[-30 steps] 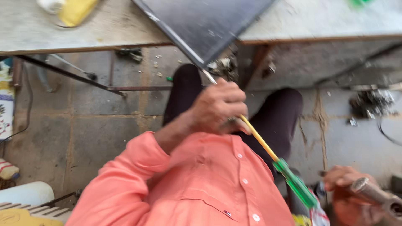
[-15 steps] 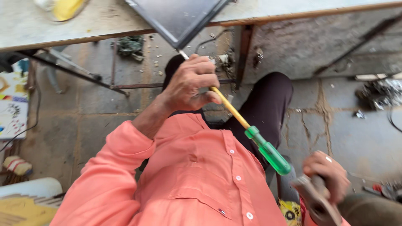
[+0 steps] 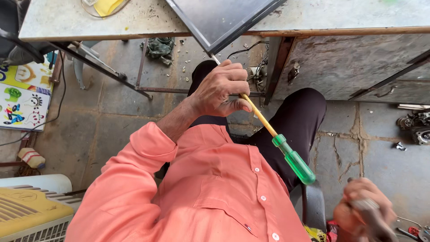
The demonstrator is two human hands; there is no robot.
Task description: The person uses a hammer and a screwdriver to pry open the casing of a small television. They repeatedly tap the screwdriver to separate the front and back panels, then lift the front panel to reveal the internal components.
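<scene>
Currently my left hand (image 3: 221, 89) sits at centre frame, fingers curled tight around the yellow shaft of a screwdriver (image 3: 273, 136). Its green handle points toward the lower right, clear of the hand; the metal tip runs up from my fist to the lower corner of a dark flat panel (image 3: 219, 20) at top centre, and appears to meet its edge.

My right hand (image 3: 363, 213) is at the lower right, blurred, clenched around a grey tool (image 3: 371, 215) I cannot identify.

The panel lies on a scuffed pale table (image 3: 89, 22) across the top of the frame, overhanging its front edge. A yellow object (image 3: 107, 5) rests at upper left. Below: grey stone floor (image 3: 112, 103), littered with small scraps. A colourful printed sheet (image 3: 22, 96) lies at the left edge, a yellow-and-white case (image 3: 31, 208) at lower left.
</scene>
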